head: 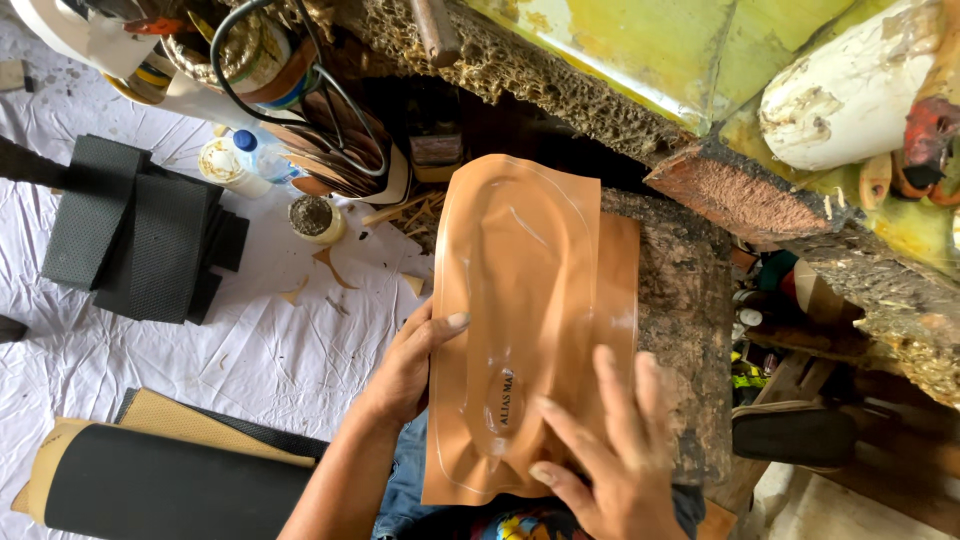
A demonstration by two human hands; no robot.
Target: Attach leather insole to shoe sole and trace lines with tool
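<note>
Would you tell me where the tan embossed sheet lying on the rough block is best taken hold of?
Probably by its long left edge, which overhangs the rough block and is free underneath. The tan sheet is thin and lies flat, so a pinch from the left suits it, about where the left hand already holds it. The right hand rests flat on its near end.

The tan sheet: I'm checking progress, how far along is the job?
Done: the tan sheet already bears a pressed sole-shaped outline. In hand: the left hand grips its edge and the right hand lies flat on it, over the rough block. Left: the outline is uncut; dark sheets lie stacked aside.
</note>
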